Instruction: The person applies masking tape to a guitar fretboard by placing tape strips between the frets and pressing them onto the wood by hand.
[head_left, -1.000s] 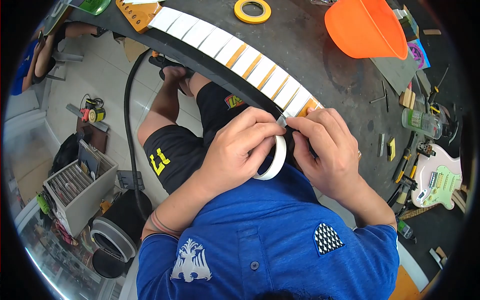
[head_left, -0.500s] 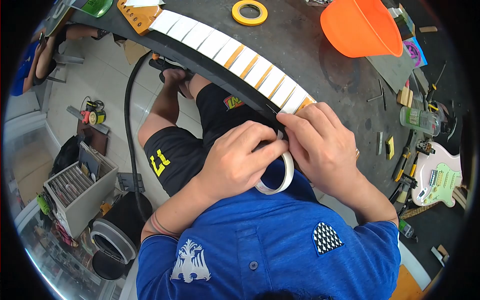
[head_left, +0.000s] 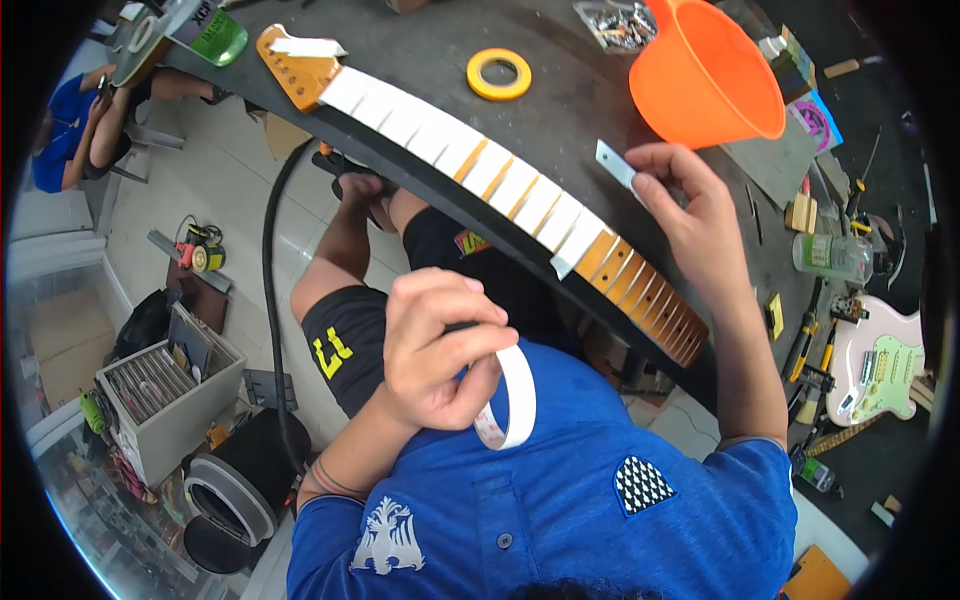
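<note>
My left hand (head_left: 445,345) is closed on a roll of white masking tape (head_left: 521,400), held in front of my blue shirt. Over the dark bench, my right hand (head_left: 690,200) pinches a flat silvery utility knife blade (head_left: 614,163). Between my hands lies a guitar neck (head_left: 595,262) along the bench edge, headstock (head_left: 297,72) at far left. White tape strips (head_left: 430,138) cover much of its fretboard, with bare wood showing in some gaps. The last strip (head_left: 578,246) overhangs the near edge. Beyond it, the fretboard's right end is bare, with dark dots and frets.
A yellow tape roll (head_left: 499,74) and an orange bucket (head_left: 700,80) stand behind the neck. Bottles, hand tools and a pale pink guitar body (head_left: 877,360) are at right. A seated person (head_left: 75,130) is at far left, above a box (head_left: 165,385) on the floor.
My hands have moved apart: the left back towards my chest with the tape roll, the right over the bench with the blade. The neck's bare end is now uncovered.
</note>
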